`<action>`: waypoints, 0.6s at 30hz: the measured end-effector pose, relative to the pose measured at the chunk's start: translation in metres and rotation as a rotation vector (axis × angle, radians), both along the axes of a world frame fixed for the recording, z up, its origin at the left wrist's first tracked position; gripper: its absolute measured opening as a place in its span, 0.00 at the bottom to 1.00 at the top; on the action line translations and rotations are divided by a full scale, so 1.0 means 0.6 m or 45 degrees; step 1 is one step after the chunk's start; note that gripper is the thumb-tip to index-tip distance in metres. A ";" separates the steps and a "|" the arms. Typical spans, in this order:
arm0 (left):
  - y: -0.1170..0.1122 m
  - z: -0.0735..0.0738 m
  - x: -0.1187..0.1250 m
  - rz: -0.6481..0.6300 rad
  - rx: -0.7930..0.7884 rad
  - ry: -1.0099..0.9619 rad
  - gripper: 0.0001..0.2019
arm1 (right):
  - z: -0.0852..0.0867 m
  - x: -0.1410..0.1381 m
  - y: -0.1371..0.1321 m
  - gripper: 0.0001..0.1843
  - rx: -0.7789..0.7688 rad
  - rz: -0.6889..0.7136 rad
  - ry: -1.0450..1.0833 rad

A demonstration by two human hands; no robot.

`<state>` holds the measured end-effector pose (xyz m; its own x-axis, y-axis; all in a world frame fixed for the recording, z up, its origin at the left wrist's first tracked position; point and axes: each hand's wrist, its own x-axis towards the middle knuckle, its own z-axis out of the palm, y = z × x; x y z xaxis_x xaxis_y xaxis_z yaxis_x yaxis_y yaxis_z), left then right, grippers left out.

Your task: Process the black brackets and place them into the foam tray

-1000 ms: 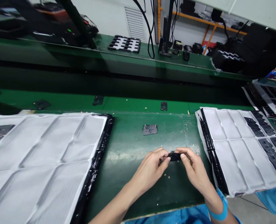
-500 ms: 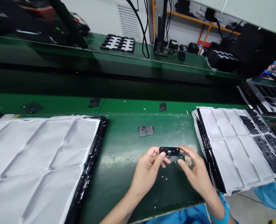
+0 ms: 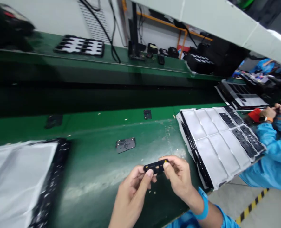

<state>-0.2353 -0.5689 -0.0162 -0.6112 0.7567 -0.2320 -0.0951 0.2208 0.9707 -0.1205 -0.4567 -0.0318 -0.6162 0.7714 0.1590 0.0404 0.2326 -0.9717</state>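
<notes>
Both hands hold one small black oblong part (image 3: 156,166) just above the green bench, near its front edge. My left hand (image 3: 132,193) pinches the part's left end between thumb and fingers. My right hand (image 3: 178,177) grips its right end, fingers curled over it. A flat grey metal plate (image 3: 125,144) lies on the bench a little beyond the hands, untouched.
A white tray of black parts (image 3: 216,139) lies right of the hands; another white-lined tray (image 3: 21,180) lies at the left. A green conveyor strip (image 3: 95,118) carries small black pieces. A co-worker in a blue sleeve (image 3: 273,148) works at the far right.
The view has swung to the right, bringing the co-worker into sight. Both hands have closed in on the black part, with my right hand now gripping its end.
</notes>
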 end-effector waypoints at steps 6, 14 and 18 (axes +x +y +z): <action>-0.007 0.017 0.011 -0.019 -0.011 0.001 0.18 | 0.001 -0.006 -0.004 0.15 -0.110 0.013 0.092; -0.016 0.025 0.013 -0.153 0.047 0.072 0.17 | 0.012 0.003 -0.006 0.18 -0.162 0.008 0.098; -0.019 0.024 0.008 -0.242 0.068 0.146 0.17 | 0.014 0.009 -0.002 0.18 -0.157 0.032 0.094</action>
<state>-0.2303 -0.5806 -0.0020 -0.4768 0.8700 -0.1255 0.0548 0.1719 0.9836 -0.1153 -0.4581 -0.0232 -0.6260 0.7721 0.1091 -0.0363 0.1109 -0.9932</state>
